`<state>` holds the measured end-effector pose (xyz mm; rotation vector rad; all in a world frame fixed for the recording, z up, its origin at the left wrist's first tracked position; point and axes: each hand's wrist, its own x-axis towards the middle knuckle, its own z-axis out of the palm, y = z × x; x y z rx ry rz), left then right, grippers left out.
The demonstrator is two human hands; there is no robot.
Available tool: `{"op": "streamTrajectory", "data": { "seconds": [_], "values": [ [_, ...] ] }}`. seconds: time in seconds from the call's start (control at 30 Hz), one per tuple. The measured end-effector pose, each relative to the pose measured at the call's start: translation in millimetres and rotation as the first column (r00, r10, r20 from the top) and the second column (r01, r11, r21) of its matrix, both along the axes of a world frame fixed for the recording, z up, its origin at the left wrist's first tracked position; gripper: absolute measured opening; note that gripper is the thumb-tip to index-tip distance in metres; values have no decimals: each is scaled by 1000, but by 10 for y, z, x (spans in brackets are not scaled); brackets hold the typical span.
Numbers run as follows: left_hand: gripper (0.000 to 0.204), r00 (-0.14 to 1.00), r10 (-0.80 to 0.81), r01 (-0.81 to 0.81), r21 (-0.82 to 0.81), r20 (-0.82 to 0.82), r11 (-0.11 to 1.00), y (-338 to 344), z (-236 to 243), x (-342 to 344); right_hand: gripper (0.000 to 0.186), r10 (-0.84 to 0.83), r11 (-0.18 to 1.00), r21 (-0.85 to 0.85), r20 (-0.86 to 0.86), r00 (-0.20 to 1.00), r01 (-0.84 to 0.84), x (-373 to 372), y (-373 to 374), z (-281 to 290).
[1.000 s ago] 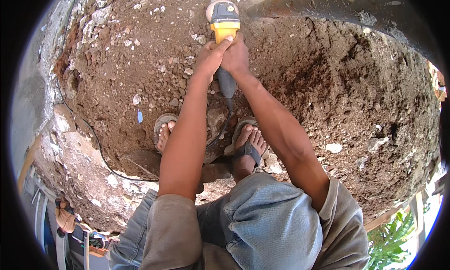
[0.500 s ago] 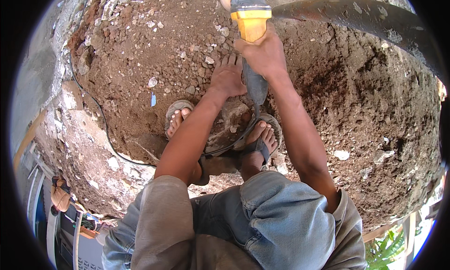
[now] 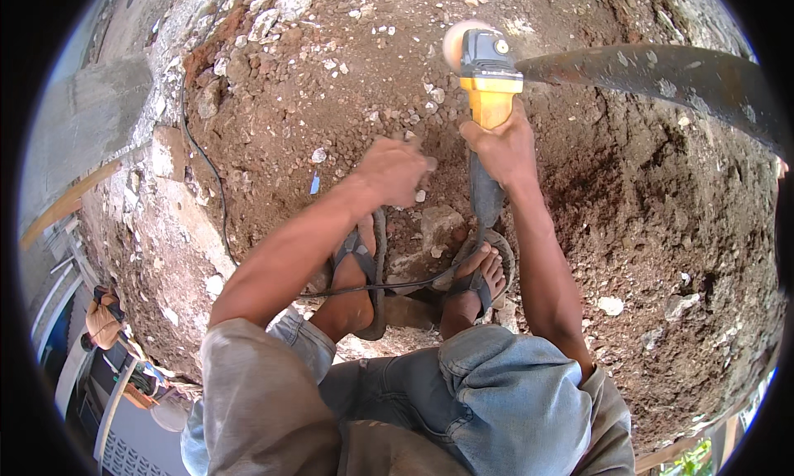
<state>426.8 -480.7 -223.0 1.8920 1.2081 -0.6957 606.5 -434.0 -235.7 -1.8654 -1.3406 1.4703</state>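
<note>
My right hand is wrapped around the yellow and dark grey body of an angle grinder. Its round disc looks blurred at the far left side of the head, close to the end of a thick dark pipe. From the grinder's rear, a black cord runs back between my feet and off to the left. My left hand is over the stony soil, left of the grinder and apart from it. Motion smears its fingers, and nothing can be made out in them.
Loose brown soil with pebbles and pale stones surrounds me. My sandalled feet straddle a larger rock. A blue scrap lies on the left. Beyond are a concrete slab, a plank and a person.
My left hand has come off the ground and moved slightly left and nearer. The whole view has shifted, with the grinder and pipe showing lower and further right. My left foot has turned.
</note>
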Motion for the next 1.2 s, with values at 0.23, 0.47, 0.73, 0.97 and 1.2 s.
{"op": "streamTrajectory", "data": {
  "seconds": [0.23,0.47,0.73,0.97,1.2],
  "values": [
    [51,864,442,-208,629,-242,749,230,893,-1725,65,96,986,-147,82,992,-84,-245,-113,-59],
    [57,569,785,-761,-206,247,616,15,186,-358,61,-90,980,-168,90,992,104,-412,-175,-684],
    [71,50,945,-751,-612,324,250,-596,-854,646,71,-115,982,-125,187,976,140,-271,108,-809],
    [35,612,776,-630,-500,153,595,-456,-957,184,62,-6,998,-65,229,973,21,-169,117,-752],
    [46,903,334,-262,-270,270,927,-799,-813,461,58,163,987,13,36,986,-163,-151,183,-291]
  ]
}}
